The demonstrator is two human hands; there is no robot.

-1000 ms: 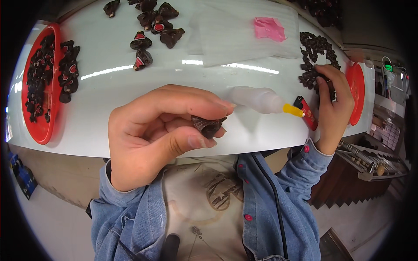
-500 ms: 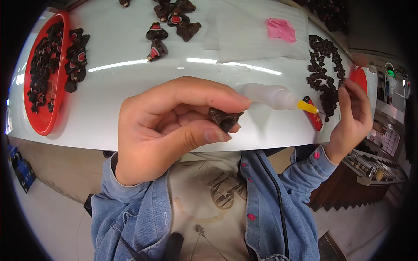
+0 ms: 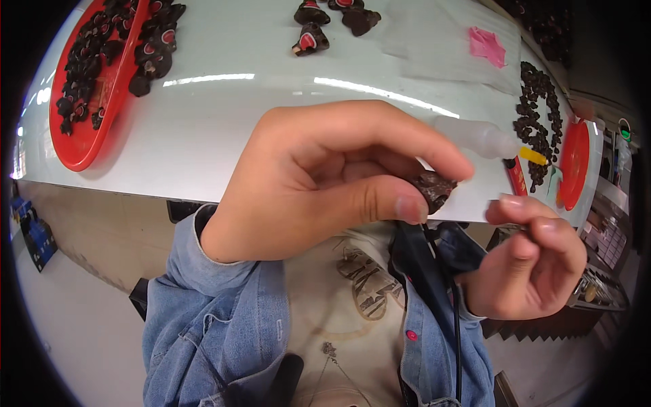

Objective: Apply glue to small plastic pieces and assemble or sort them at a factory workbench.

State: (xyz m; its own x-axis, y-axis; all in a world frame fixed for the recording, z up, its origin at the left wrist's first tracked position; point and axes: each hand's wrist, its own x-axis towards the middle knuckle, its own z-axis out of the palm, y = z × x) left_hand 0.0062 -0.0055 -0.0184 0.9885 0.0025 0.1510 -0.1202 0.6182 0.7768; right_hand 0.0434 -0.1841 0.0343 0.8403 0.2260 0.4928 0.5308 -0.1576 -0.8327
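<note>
My left hand [image 3: 305,183] pinches a dark brown, glossy lump [image 3: 435,191] with a hollow in it, between thumb and fingers above the table's near edge. To its right, my right hand [image 3: 536,271] has its fingers curled in; a dark bit shows at the fingertips, too small to name. Just behind the lump lies a translucent squeeze bottle [image 3: 478,138] with a yellow nozzle [image 3: 534,156], pointing right. A red, black-ended stick-like object [image 3: 517,178] lies by the nozzle. Many small dark pieces [image 3: 536,122] are spread beyond my right hand.
A red tray [image 3: 85,152] of dark lumps with red-and-white marks stands at the left, with more lumps [image 3: 154,51] beside it. Similar lumps [image 3: 312,39] lie at the back. White foam sheeting [image 3: 434,47] carries a pink scrap [image 3: 487,46]. Another red tray [image 3: 575,166] is at the right.
My right hand has come back from the small dark pieces toward my left hand, its fingers curling. The view has shifted, and my left hand still pinches the lump, now further right in view.
</note>
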